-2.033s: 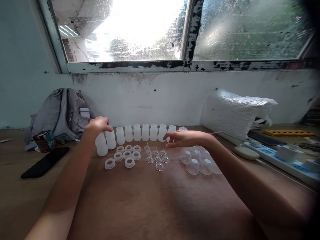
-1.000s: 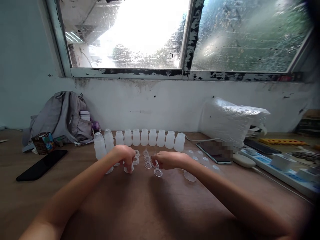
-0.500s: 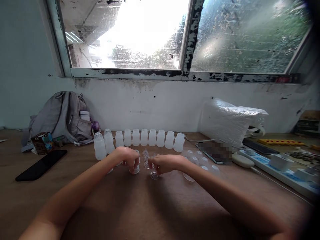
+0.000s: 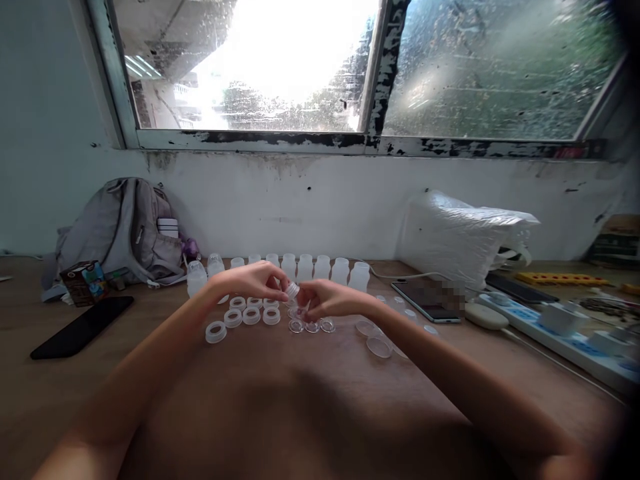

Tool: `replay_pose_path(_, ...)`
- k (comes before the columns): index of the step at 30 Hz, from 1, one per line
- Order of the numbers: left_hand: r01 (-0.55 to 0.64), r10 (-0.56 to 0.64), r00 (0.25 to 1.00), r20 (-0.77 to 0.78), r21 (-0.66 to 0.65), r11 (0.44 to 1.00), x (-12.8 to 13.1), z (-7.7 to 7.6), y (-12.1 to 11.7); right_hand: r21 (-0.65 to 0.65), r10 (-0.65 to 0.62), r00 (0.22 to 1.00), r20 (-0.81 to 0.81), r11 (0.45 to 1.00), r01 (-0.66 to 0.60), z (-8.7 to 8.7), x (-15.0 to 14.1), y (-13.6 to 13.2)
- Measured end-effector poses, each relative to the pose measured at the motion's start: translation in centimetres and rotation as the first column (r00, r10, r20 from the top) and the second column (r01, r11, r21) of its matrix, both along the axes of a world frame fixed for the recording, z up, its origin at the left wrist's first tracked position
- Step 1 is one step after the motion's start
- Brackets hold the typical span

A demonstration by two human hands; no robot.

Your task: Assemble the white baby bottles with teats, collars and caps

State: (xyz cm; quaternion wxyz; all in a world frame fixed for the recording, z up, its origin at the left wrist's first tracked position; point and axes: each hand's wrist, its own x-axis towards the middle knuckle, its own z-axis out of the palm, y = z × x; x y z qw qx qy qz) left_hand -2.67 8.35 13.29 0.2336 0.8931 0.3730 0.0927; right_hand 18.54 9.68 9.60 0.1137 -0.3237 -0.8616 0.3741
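Observation:
Both hands meet just above the brown table point(image 4: 300, 400). My left hand point(image 4: 253, 280) pinches a small white screw ring point(image 4: 293, 290) at its fingertips. My right hand point(image 4: 330, 300) is closed on a clear nipple point(image 4: 301, 311), which touches the ring. Below them lie several white rings point(image 4: 243, 315), several clear nipples point(image 4: 313, 327) and clear dome caps point(image 4: 379, 347). A row of small white bottles point(image 4: 323, 267) stands behind, with two capped bottles point(image 4: 196, 277) at its left end.
A grey backpack point(image 4: 120, 233), a small carton point(image 4: 83, 281) and a black phone point(image 4: 80, 327) lie at the left. At the right are another phone point(image 4: 425, 300), a full plastic bag point(image 4: 465, 240) and a power strip point(image 4: 550, 327). The wall and window stand close behind.
Each hand picked a part off the table, the left a ring and the right a nipple. Both lifted and came together above the parts.

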Motion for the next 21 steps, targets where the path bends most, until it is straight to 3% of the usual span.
replay_pose_path(4,-0.115,0.094,0.964,0.248,0.073,0.991,0.5,0.0,-0.2,-0.165,-0.116,0.945,-0.306,0.984,0.067,0.6,-0.1,0.0)
replay_pose_path(8,-0.153,0.061,0.898,0.435,0.178,0.972,1.0,-0.2,-0.1,-0.203,-0.233,0.872,-0.43,0.966,0.158,1.0,0.1,0.1)
replay_pose_path(16,-0.139,0.045,0.939,0.34,0.258,0.956,1.2,-0.1,-0.4,-0.195,-0.26,0.874,-0.41,0.961,0.194,1.0,0.8,0.8)
replay_pose_path(21,-0.128,0.036,0.963,0.267,0.337,0.933,1.9,-0.9,-0.1,-0.365,-0.245,0.852,-0.463,0.929,0.069,0.8,0.7,0.9)
